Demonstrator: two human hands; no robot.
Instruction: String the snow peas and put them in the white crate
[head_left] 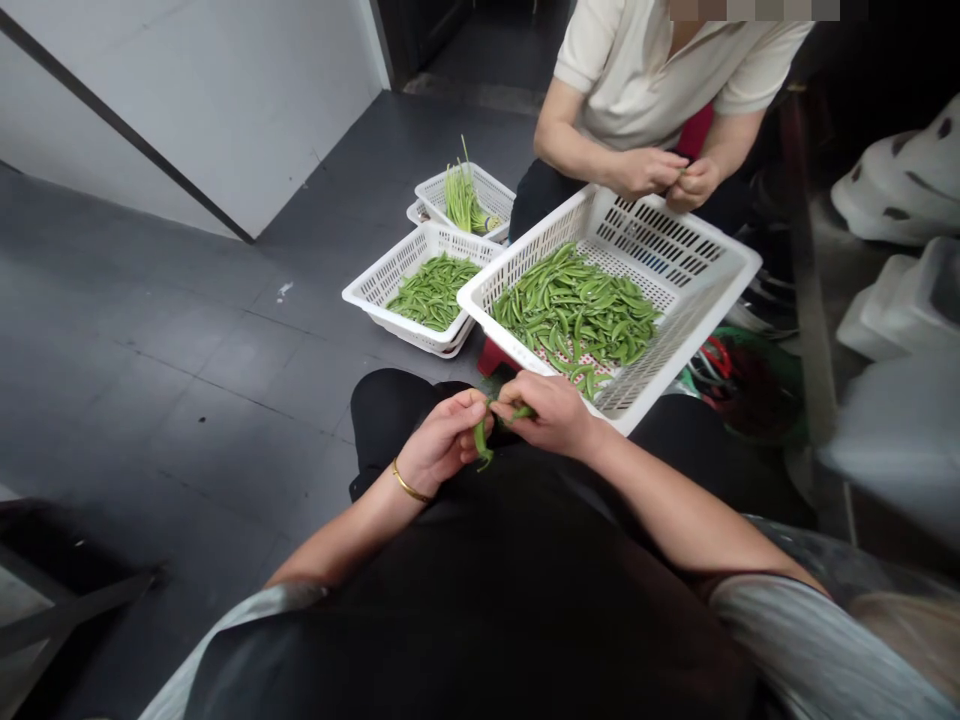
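Above my lap, my left hand [448,437] pinches a green pea pod [481,441] that hangs down from the fingertips. My right hand [546,413] is closed beside it, fingertips close to the left ones, with green pod pieces showing between its fingers. Just beyond my hands stands a large white slotted basket [720,290] with a heap of pea pods [577,305] inside. Farther left, a smaller white basket [367,292] holds more pea pods [433,292].
Opposite me, a person in a light shirt [637,80] holds something small over the large basket's far rim. Behind the smaller basket, another basket [495,185] carries long green stalks [466,205]. White containers [896,190] stand at the right; a pale panel [225,110] is at the left.
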